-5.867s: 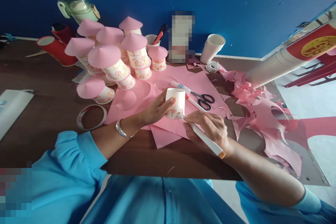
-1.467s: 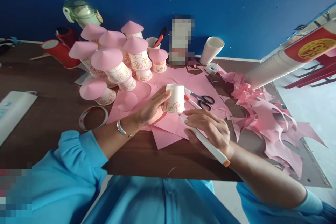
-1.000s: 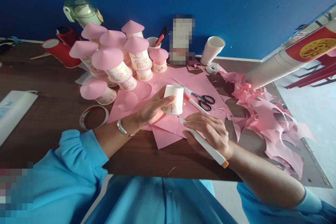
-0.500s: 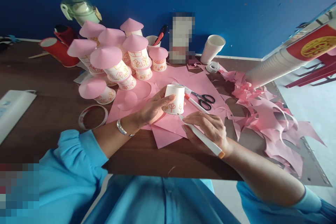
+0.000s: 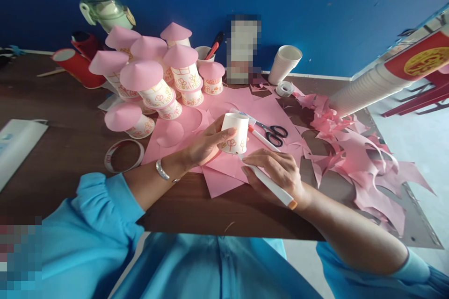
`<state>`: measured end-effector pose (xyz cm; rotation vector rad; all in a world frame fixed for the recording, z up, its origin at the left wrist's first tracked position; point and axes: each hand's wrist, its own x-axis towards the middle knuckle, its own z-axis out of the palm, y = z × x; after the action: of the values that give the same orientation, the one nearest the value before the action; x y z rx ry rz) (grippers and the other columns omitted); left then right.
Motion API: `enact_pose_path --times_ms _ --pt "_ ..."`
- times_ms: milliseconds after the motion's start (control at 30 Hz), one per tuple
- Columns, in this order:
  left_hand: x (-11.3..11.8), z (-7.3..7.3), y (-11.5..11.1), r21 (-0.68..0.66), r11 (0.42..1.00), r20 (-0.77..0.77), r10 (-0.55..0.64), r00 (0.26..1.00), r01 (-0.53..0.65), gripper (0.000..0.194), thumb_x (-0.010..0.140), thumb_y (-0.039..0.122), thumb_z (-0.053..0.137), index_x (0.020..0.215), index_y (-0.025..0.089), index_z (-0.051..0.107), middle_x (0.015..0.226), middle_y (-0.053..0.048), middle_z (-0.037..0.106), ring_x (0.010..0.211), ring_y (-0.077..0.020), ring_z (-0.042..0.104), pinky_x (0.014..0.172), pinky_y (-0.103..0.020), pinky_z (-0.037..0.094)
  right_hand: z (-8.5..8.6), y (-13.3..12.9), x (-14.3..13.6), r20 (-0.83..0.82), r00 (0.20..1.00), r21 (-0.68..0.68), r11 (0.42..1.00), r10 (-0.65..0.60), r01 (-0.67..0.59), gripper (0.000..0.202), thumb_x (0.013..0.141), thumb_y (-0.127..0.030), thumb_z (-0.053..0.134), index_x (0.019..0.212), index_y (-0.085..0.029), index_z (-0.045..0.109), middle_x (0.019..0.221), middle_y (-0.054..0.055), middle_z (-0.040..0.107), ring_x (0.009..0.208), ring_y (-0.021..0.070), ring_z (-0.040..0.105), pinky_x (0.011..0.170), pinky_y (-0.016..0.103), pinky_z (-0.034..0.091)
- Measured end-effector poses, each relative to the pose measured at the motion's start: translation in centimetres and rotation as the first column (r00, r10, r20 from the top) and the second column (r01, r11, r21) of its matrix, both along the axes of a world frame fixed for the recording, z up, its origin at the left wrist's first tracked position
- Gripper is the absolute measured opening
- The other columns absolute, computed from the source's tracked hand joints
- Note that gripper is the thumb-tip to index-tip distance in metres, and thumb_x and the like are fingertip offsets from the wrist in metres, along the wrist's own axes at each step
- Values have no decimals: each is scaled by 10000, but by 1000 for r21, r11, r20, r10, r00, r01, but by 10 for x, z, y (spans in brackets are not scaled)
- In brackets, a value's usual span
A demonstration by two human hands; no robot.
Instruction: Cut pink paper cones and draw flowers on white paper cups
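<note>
A white paper cup (image 5: 235,131) with flowers drawn near its lower edge is gripped in my left hand (image 5: 206,144), thumb across its front. My right hand (image 5: 275,173) is closed round a white marker (image 5: 275,188) with an orange end. The marker's tip is close to the cup's bottom edge; whether it touches I cannot tell. Behind my hands, black-handled scissors (image 5: 275,134) and a second white marker (image 5: 264,138) with a red band lie on pink paper (image 5: 224,178).
At the back left stand several decorated cups with pink cone roofs (image 5: 142,74). A tape roll (image 5: 124,156) lies left of my wrist. Pink paper scraps (image 5: 365,154) cover the right side, beside a long stack of cups (image 5: 368,91). A blue wall (image 5: 291,4) bounds the back.
The cup has shifted very slightly to the right in my left hand's grip. My right hand and the marker have moved a touch left. Everything else stays in place.
</note>
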<state>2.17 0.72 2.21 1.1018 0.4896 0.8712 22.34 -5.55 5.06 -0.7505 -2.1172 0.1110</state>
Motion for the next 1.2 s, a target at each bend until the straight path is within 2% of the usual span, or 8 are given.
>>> enact_pose_path --times_ms 233,467,700,900,1067,1200 --pt "1 2 0 -14 1000 -6 19 1000 -19 410 982 475 662 1305 223 650 1308 -129 695 993 -225 653 839 -354 539 -1 1 0 2 1000 0 1000 -10 10 128 966 -111 663 1028 -213 617 784 6 759 648 151 747 572 247 586" --pt "1 1 0 -2 1000 -29 14 999 -14 463 968 496 675 1348 232 663 1337 -133 674 1088 -263 641 893 -382 527 0 2 2 -7 1000 4 1000 -5 5 165 947 -83 678 1054 -198 629 794 12 762 683 168 761 618 264 609" --pt "-1 -3 1 19 1000 -36 13 999 -12 458 970 487 675 1351 234 660 1286 -119 682 1074 -258 632 877 -372 521 2 3 4 3 1000 19 1000 -20 20 173 953 -85 665 1058 -209 609 834 19 769 676 155 749 580 248 587" --pt "0 1 -1 -13 1000 -28 14 1000 -15 446 981 472 665 1361 239 646 1326 -121 673 1077 -254 630 873 -364 522 -2 1 0 -15 1000 -3 1000 -12 12 177 945 -87 664 1063 -212 625 789 -3 755 669 158 753 599 254 600" --pt "1 4 -1 4 1000 -21 7 1000 -6 431 977 489 665 1316 223 657 1327 -130 680 999 -228 645 828 -347 523 -1 0 -1 -1 1000 -13 1000 -8 8 152 942 -86 647 1024 -212 623 762 -3 744 638 158 745 558 248 574" --pt "1 6 -1 4 1000 -28 -3 1000 3 431 980 493 658 1315 222 665 1344 -136 681 1038 -246 652 843 -354 524 0 -1 -1 1 1000 -14 1000 -10 10 157 945 -80 642 1024 -214 618 760 -4 743 640 152 742 555 243 568"
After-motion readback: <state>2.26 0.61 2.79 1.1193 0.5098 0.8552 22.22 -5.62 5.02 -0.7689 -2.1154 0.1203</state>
